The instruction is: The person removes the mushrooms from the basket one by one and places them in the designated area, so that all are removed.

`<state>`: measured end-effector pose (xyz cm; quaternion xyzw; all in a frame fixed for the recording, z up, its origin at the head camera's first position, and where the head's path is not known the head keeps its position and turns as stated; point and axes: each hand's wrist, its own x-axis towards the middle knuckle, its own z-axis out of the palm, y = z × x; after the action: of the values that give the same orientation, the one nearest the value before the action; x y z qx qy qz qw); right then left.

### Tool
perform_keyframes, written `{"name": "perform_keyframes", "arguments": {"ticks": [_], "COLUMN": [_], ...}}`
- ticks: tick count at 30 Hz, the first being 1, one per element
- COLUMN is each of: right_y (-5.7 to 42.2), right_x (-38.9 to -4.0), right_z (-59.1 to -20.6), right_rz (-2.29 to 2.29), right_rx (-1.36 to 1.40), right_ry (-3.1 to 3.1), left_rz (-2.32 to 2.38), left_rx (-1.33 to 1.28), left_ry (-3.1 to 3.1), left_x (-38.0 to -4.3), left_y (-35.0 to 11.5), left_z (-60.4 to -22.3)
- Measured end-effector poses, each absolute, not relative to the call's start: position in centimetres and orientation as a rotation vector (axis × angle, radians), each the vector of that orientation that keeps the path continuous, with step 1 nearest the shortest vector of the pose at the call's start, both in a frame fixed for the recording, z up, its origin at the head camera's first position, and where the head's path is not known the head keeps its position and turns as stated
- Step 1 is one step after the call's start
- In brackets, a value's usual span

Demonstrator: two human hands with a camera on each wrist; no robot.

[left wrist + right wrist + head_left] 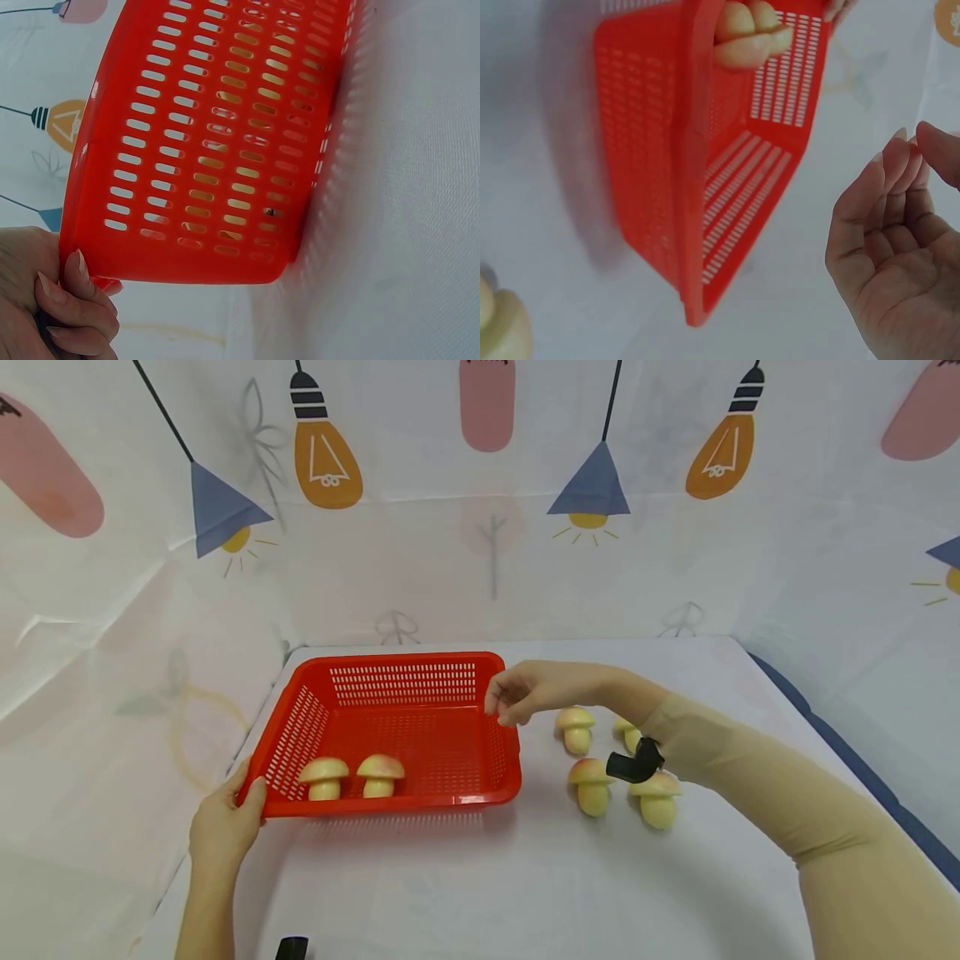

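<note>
A red plastic basket (442, 800) with slotted walls stands on the left part of the table. My left hand (223, 828) grips its front left corner, thumb on top of the rim; in the left wrist view the fingers (79, 315) curl at the rim. Inside, near the front wall, two toy mushrooms, a left one (324, 778) and a right one (380, 775), stand side by side. My right hand (542, 687) hovers at the basket's right edge, fingers loosely bent, and the right wrist view shows nothing in it.
Several more toy mushrooms (592, 787) stand on the white table (480, 893) to the basket's right, partly behind the right forearm. A black device (636, 762) sits on the right wrist. A white printed cloth (420, 560) hangs along the table's back and sides.
</note>
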<state>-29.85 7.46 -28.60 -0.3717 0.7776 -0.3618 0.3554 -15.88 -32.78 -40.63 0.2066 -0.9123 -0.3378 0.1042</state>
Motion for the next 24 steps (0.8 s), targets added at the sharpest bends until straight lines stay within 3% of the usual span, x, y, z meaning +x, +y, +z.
{"name": "perform_keyframes", "arguments": {"ticks": [24], "right_y": [0.4], "right_x": [-30.7], "right_z": [-28.1], "right_rz": [-0.955], "right_rx": [-1.052], "right_ry": [1.871], "left_rz": [-1.028], "left_rx": [0.591], "left_ry": [-2.664], "left_x": [-15.8], "left_y": [-32.7], "left_z": [-40.6]}}
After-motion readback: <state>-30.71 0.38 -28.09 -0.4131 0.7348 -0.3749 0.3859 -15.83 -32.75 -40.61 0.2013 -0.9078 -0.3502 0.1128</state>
